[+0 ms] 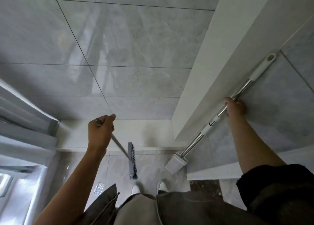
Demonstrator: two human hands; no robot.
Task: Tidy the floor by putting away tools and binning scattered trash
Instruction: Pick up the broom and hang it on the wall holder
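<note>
My left hand point(100, 131) is closed around the top of a thin grey broom handle. Its grey brush head point(132, 160) with dark bristles rests on the floor near my feet. My right hand point(235, 108) grips the shiny metal pole of a mop point(244, 87), which leans against the wall edge on the right. The pole has a white grip with a hanging hole at its top, and the white mop head point(175, 163) stands on the floor by the corner. A small crumpled wrapper point(98, 188) lies on the floor tiles below my left forearm.
Glossy grey tiled wall point(119, 46) ahead, a white door frame point(203, 71) on the right, grey curtains point(25, 122) on the left. A white skirting ledge point(119, 134) runs along the wall foot. My shoes point(162, 186) stand just behind the brush head.
</note>
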